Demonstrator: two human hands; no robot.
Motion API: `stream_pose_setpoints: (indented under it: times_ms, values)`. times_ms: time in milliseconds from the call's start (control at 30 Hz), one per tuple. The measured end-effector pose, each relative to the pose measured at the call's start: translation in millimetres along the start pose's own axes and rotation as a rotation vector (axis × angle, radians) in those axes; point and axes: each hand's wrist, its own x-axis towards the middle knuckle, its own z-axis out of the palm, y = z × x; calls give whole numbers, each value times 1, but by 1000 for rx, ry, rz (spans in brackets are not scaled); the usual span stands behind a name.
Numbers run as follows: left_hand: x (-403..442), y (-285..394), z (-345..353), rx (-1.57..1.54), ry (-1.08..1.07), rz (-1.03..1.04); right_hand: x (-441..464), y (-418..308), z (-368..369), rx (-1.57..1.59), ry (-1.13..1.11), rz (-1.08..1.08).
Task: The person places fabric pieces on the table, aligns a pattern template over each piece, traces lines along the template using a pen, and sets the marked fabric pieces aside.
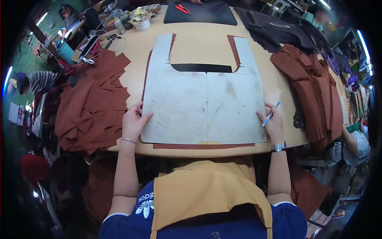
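A pale grey garment pattern (179,103), marked with pen strokes and shaped with two straps, lies flat on the table in front of me. Rust-brown fabric (203,146) shows from under it along the near edge and beside the straps. My left hand (133,120) grips the pattern's left edge, thumb on top. At the opposite edge is my right hand (273,125), with a blue-and-white pen (267,119) held in its fingers and its thumb against the pattern. A black strip (203,68) shows in the neck opening.
Piles of rust-brown fabric lie left (93,103) and right (314,95) on the table (207,30). At the far side are a black mat (211,14) with red-handled cutters (182,8), dark cloth (274,28), a white bowl (142,24) and cables. Other people are around.
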Motion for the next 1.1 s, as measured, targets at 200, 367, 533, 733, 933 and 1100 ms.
stream_pose_setpoints:
  times_ms: [200,367,533,733,933,1100]
  values:
    - [0,5,0,79,-1,1,6,0,-1,-56,-7,5]
    - [2,7,-2,141,-26,3,12,0,0,-43,-43,13]
    - [5,15,-7,426,-31,38,15,-5,-6,-180,-91,10]
    - [17,-24,-4,272,-7,90,20,19,-10,182,-91,93]
    - [21,-31,-7,33,-58,73,19,27,-11,432,-123,159]
    - [27,-41,-8,-18,-79,83,24,34,-9,436,-136,135]
